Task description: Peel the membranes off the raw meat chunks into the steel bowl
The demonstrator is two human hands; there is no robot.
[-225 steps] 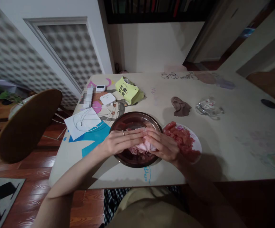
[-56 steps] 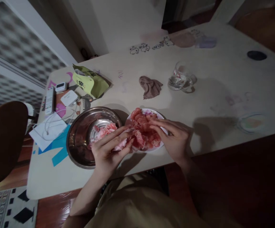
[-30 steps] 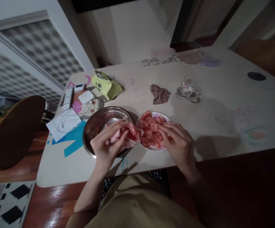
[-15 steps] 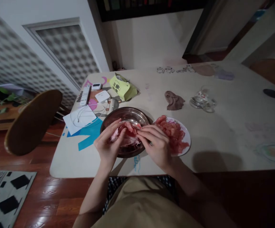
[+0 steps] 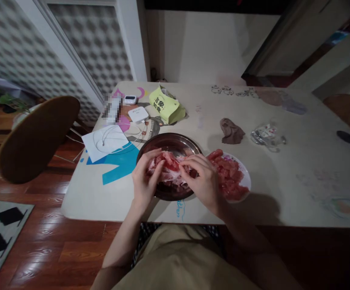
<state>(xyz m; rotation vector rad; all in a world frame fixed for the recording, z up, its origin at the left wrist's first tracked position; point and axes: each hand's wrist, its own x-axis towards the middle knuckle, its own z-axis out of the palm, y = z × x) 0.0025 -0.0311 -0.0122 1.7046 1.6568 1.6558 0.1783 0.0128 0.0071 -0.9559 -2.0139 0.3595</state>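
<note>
Over a round steel bowl (image 5: 190,141) I hold a piece of raw meat (image 5: 167,163), red with whitish fat or membrane. My left hand (image 5: 146,175) grips its left side, thumb in front and fingers behind. On its right side, my right hand (image 5: 203,177) pinches the meat's edge between thumb and fingertips; the exact spot is partly hidden by the fingers. The bottom of the bowl is mostly covered by the meat and hands. Just right of the bowl, a white plate (image 5: 246,179) carries a heap of raw meat pieces (image 5: 228,173), partly behind my right wrist.
Beyond the bowl stands a yellow-green packet (image 5: 165,104). Leftward lie a white box (image 5: 138,114), a small white device with a screen (image 5: 130,100), and a paper sheet (image 5: 105,141) with a cable. A brown cloth (image 5: 232,131) and crumpled clear plastic (image 5: 267,135) lie right. A chair (image 5: 37,139) stands left.
The view has shifted, so the table's things sit somewhat further right. Both hands still grip the meat over the bowl; my right fingers have drawn slightly away from the left hand.
</note>
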